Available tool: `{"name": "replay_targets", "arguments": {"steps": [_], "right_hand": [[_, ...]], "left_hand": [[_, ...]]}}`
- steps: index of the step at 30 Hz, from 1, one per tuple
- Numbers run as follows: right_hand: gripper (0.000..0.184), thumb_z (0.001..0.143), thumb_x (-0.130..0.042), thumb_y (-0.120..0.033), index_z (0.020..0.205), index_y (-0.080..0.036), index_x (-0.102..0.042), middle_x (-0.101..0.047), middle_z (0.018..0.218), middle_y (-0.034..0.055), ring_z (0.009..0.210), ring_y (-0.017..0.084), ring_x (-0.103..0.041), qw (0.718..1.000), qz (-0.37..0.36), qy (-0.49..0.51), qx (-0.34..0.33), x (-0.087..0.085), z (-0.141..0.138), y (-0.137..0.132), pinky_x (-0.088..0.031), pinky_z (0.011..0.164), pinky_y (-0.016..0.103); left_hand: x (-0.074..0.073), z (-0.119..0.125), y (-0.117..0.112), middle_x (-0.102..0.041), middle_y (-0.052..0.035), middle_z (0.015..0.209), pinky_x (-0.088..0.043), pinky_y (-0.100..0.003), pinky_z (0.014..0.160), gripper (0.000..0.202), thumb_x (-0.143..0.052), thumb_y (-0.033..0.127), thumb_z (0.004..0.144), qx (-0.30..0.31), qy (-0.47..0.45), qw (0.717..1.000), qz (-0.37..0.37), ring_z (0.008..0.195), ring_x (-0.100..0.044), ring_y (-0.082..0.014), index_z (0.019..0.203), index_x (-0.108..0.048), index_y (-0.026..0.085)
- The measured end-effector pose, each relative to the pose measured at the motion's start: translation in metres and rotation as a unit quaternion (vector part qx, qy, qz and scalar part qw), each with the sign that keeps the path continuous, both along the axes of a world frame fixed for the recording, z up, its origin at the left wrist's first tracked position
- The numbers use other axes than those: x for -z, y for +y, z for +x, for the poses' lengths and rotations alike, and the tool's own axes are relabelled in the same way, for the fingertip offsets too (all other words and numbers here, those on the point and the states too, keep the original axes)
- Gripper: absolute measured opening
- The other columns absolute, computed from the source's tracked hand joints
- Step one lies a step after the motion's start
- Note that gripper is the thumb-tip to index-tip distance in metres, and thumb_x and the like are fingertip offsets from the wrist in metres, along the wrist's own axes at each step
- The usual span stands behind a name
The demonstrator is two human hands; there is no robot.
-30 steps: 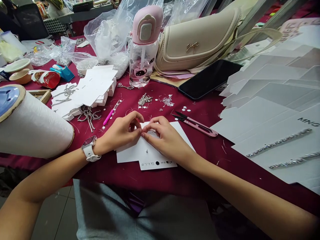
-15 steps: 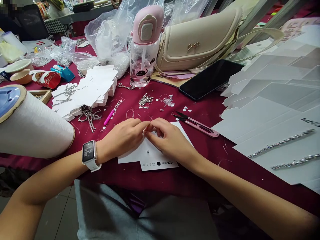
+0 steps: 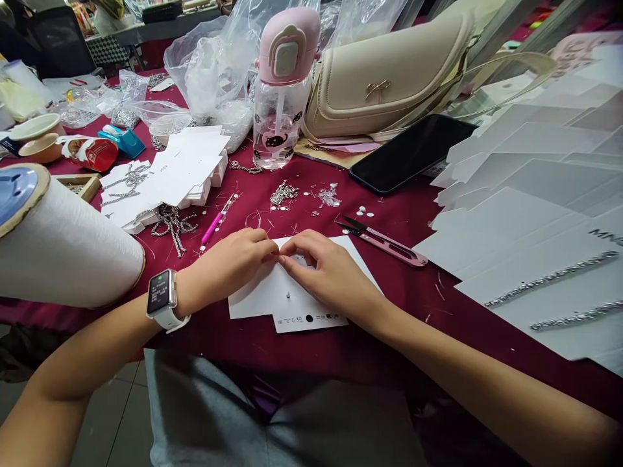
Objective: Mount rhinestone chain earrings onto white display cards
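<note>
A white printed card lies flat on the dark red cloth, with a tiny metallic piece on its lower middle. Above its upper part my right hand is pinched, thumb against forefinger. Whatever is between those fingertips is too small to make out. My left hand wears a watch on the wrist and has its fingers curled closed at the card's upper left. Its fingertips are close to those of the right hand, and their contents are hidden.
Pink-handled thread snips lie right of the card. A magenta seam ripper, a small chain heap and clear bits lie beyond. A large thread spool stands left; stacked cards spread right. Behind are a bottle and phone.
My left hand has drawn slightly to the left and down, and its fingertips have come a little away from the right hand's. The right hand keeps its pinch almost in place.
</note>
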State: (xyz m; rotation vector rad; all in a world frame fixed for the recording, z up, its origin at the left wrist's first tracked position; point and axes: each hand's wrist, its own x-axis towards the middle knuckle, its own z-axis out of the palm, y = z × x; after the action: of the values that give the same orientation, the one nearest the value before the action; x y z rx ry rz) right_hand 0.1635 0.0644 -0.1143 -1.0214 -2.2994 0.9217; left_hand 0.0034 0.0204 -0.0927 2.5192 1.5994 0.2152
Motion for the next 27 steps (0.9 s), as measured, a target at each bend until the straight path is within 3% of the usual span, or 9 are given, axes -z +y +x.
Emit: {"name": "replay_targets", "arguments": {"steps": [5,10,16,27], "right_hand": [[0.005,0.076,-0.053,-0.018,0.073,-0.018,-0.057,-0.054,0.077,0.0011,0.073,0.013,-0.048,1.000,-0.005,-0.003,0.001,0.000,0.000,0.000,-0.037,0.064,0.025],[0.006,0.076,-0.051,-0.018,0.074,-0.018,-0.057,-0.054,0.079,0.0016,0.076,0.014,-0.049,1.000,-0.013,-0.009,0.004,-0.001,-0.001,-0.001,-0.037,0.067,0.026],[0.006,0.076,-0.050,-0.019,0.073,-0.018,-0.056,-0.054,0.079,0.0025,0.078,0.015,-0.050,1.000,-0.009,-0.005,0.001,-0.001,-0.001,0.000,-0.038,0.068,0.028],[0.005,0.076,-0.051,-0.018,0.071,-0.018,-0.053,-0.053,0.076,0.0018,0.075,0.014,-0.049,1.000,-0.005,0.008,-0.007,-0.002,0.000,0.000,-0.038,0.067,0.026]], "left_hand": [[-0.001,0.000,0.002,-0.056,-0.0047,0.083,-0.042,-0.027,0.072,0.011,-0.050,0.015,0.081,-0.027,-0.040,0.998,-0.035,0.081,-0.052,-0.0152,0.086,-0.059,0.013],[0.010,0.001,0.003,-0.053,-0.0035,0.081,-0.042,-0.025,0.068,0.009,-0.049,0.013,0.080,-0.072,-0.078,0.994,-0.029,0.074,-0.050,-0.0128,0.080,-0.057,0.012],[0.017,0.003,-0.003,-0.050,-0.0051,0.083,-0.040,-0.029,0.068,0.013,-0.040,0.019,0.085,-0.030,-0.003,0.999,0.035,0.074,-0.044,-0.0153,0.082,-0.051,0.012],[0.008,0.007,-0.007,-0.049,-0.0050,0.081,-0.039,-0.027,0.067,0.009,-0.039,0.017,0.085,-0.012,0.060,0.998,0.029,0.074,-0.044,-0.0159,0.083,-0.045,0.011]]}}
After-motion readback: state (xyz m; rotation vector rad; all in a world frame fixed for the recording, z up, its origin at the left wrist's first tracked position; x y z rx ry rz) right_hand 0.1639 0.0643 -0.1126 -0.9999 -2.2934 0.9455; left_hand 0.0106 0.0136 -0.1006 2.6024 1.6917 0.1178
